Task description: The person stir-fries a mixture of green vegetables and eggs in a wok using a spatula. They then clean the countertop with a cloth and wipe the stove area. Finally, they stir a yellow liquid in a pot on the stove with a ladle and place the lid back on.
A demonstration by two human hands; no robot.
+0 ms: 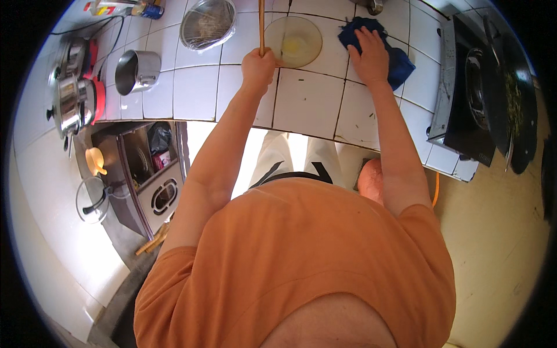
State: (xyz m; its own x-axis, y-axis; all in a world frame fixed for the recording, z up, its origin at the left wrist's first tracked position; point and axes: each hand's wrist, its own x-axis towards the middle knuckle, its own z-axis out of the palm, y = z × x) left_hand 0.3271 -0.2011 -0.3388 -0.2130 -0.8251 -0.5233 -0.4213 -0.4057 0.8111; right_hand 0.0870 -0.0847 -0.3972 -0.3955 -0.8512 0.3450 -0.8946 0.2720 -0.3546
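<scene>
My left hand is closed around long wooden chopsticks, which point away from me over the counter. Right beside that hand is a round, translucent dish with a pale yellow patch at its middle; I cannot tell whether my fingers touch its rim. With my right hand I hold a bunched dark blue cloth down against the white tiles, fingers spread over it. Small green scraps lie on the tiles between my arms.
A bowl under plastic film and a metal mug stand to the left. Farther left are steel pots. On the right, a gas stove carries a dark wok with greens. The counter's front edge runs before me.
</scene>
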